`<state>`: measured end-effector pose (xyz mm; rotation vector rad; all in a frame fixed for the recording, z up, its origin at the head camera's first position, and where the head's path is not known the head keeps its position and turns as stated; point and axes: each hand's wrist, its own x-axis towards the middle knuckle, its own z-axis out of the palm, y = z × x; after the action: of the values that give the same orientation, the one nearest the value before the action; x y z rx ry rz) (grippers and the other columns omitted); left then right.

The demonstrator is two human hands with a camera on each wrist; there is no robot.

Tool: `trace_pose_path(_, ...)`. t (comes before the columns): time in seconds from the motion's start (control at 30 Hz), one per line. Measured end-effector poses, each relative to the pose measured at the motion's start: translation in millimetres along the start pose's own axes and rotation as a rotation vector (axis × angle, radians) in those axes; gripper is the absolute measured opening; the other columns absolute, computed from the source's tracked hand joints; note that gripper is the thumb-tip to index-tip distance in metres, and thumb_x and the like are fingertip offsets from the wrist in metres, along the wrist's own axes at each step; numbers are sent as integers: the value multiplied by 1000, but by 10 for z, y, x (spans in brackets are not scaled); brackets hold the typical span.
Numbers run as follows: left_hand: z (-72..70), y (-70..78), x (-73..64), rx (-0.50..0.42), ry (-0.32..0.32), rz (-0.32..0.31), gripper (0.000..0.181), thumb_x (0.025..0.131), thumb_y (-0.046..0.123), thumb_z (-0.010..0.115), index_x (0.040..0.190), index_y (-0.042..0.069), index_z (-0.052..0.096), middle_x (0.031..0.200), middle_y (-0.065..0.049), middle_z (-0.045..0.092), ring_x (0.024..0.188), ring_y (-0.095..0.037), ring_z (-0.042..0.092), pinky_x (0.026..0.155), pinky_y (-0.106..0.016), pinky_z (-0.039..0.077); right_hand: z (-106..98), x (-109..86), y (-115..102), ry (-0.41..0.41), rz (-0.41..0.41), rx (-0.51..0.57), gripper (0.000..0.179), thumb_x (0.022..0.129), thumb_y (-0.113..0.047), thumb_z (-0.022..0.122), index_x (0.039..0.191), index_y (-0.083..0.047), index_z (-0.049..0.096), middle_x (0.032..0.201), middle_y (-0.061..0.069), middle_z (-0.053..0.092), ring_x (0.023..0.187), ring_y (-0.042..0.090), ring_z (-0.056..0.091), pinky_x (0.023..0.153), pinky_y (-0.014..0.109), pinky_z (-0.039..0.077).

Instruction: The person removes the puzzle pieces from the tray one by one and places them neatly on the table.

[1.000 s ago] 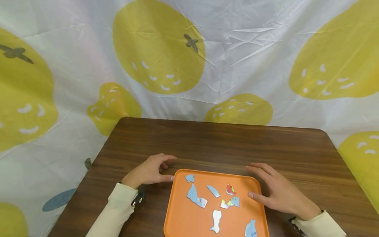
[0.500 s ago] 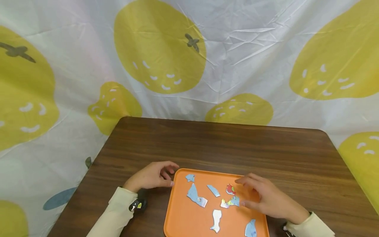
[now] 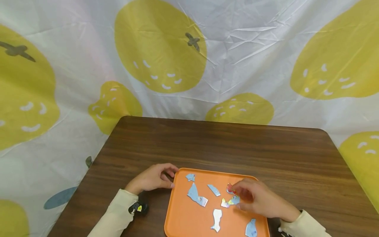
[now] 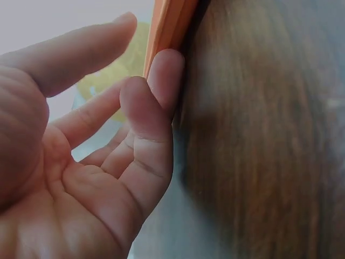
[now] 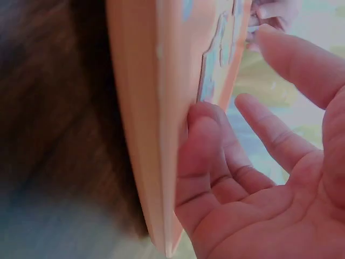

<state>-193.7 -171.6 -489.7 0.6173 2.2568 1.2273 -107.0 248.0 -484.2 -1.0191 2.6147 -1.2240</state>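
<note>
An orange tray [image 3: 183,219] holds several flat, irregular cut-out pieces. My left hand [image 3: 154,178] is at the tray's left edge, its fingers loosely bent; in the left wrist view, fingertips [image 4: 166,75] meet the tray's orange rim. Over the right part of the tray hovers my right hand [image 3: 259,199], fingers bent and thumb apart. Close to its fingertips lie a red piece [image 3: 229,188] and a yellow-and-blue piece [image 3: 234,200], both partly covered. In the right wrist view the right fingers [image 5: 202,140] are low over the tray, with nothing visible between them.
Elsewhere on the tray are a white piece [image 3: 217,219], a blue piece [image 3: 251,227] at right, a narrow blue strip [image 3: 214,190], a long blue piece [image 3: 193,194] and a small blue one [image 3: 190,177]. Beyond the brown wooden table [image 3: 219,144] hangs a fruit-patterned cloth [image 3: 237,59].
My right hand has moved left from the tray's right rim to the red and yellow-and-blue pieces, its fingers bending more. The left hand has settled slightly lower against the left rim.
</note>
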Motion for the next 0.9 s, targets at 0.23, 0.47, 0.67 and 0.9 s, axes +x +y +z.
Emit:
trace_pose_path(0.23, 33, -10, 18, -28, 39, -42, 53, 85, 15, 89, 133, 11, 68, 113, -9, 67, 85, -17, 71, 75, -29, 58, 65, 22, 61, 12, -9, -67, 36, 82, -21, 93, 113, -20, 74, 94, -9, 66, 80, 2, 53, 66, 21, 47)
trace_pose_path(0.47, 68, -39, 28, -54, 40, -47, 53, 84, 13, 90, 132, 11, 68, 113, -10, 67, 84, -19, 72, 75, -30, 59, 90, 32, 101, -24, 10, -28, 27, 81, -15, 92, 103, -22, 78, 85, -9, 62, 74, 0, 50, 62, 19, 45)
trace_pose_path(0.67, 74, -43, 20, -68, 39, -53, 52, 84, 12, 90, 131, 10, 68, 112, -10, 67, 84, -19, 72, 75, -30, 59, 95, 16, 102, -38, 16, -20, 23, 82, -14, 91, 97, -25, 77, 87, -9, 63, 72, 1, 52, 61, 19, 46)
trace_pose_path(0.9, 67, -40, 39, -70, 34, -54, 52, 84, 10, 90, 131, 10, 67, 112, -10, 66, 84, -19, 72, 75, -29, 59, 87, 8, 80, -27, 20, -34, 25, 81, -11, 91, 96, -23, 74, 89, -9, 64, 74, 1, 54, 62, 20, 48)
